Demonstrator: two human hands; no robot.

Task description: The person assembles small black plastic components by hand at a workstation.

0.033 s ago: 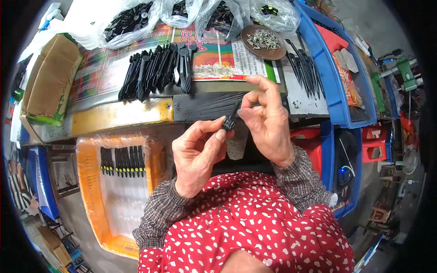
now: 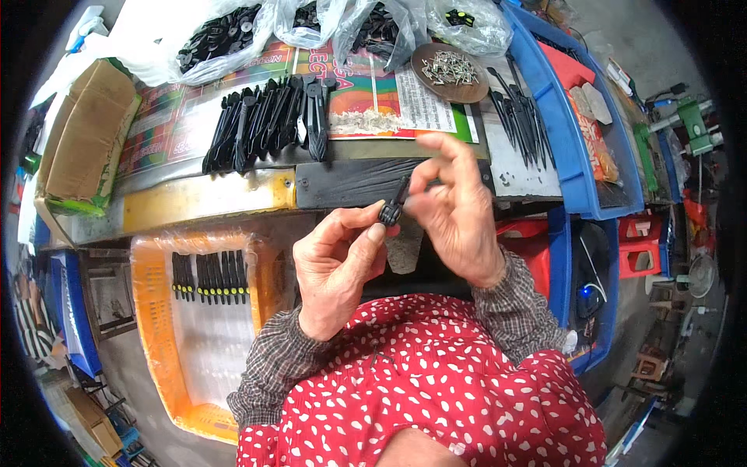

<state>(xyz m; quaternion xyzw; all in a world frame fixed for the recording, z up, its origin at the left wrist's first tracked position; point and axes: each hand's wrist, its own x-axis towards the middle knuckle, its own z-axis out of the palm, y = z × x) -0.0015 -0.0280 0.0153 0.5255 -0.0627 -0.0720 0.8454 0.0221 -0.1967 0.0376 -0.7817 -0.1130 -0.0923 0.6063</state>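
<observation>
Grip: both hands are pinched on one small black plastic part point(image 2: 394, 204), held in the air above the near edge of the tabletop point(image 2: 233, 198), in front of the chest. Left hand point(image 2: 336, 265) closes thumb and forefinger on its lower, chunkier end. Right hand point(image 2: 455, 210) pinches the thin upper end, remaining fingers fanned up and loose.

Part: slim dark stem, widening to a blocky head at the bottom, tilted slightly right at the top. Matte black, same look as the row of black pieces point(image 2: 264, 121) laid out on the tabletop.

Versus the earlier frame: no visible change. Same hand poses, same part position, same layout.

Hard to read: the middle of the part is covered by fingertips, so its full shape is unclear. Head detail is too small to resolve. Orange crate point(image 2: 156, 327) below the tabletop holds a row of black sticks with yellow tips point(image 2: 210, 276); its lower end is hidden by the red spotted sleeve. Clear bags point(image 2: 226, 39) of black bits are cut off at the top edge.
</observation>
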